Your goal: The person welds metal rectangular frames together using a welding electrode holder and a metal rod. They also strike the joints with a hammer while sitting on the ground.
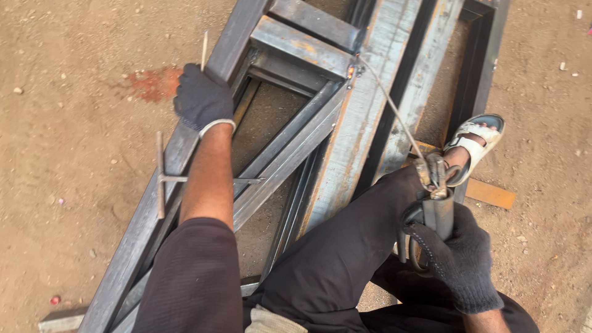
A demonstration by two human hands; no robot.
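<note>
Gloved right hand [459, 256] around electrode holder [433, 197], rod [388, 102] clamped inside.

Steel frame [345, 132]: bare mill-grey metal, dull, rust-streaked; both hands, left [202, 98] and right [459, 256], in dark knit cloth gloves, matt; electrode holder [435, 206] worn metal; ground [74, 154] dry gritty dirt; sandal [475, 145] pale, smooth straps.

Open dirt ground [74, 135] left; steel frame [320, 123] & leg [345, 246] block centre.
</note>
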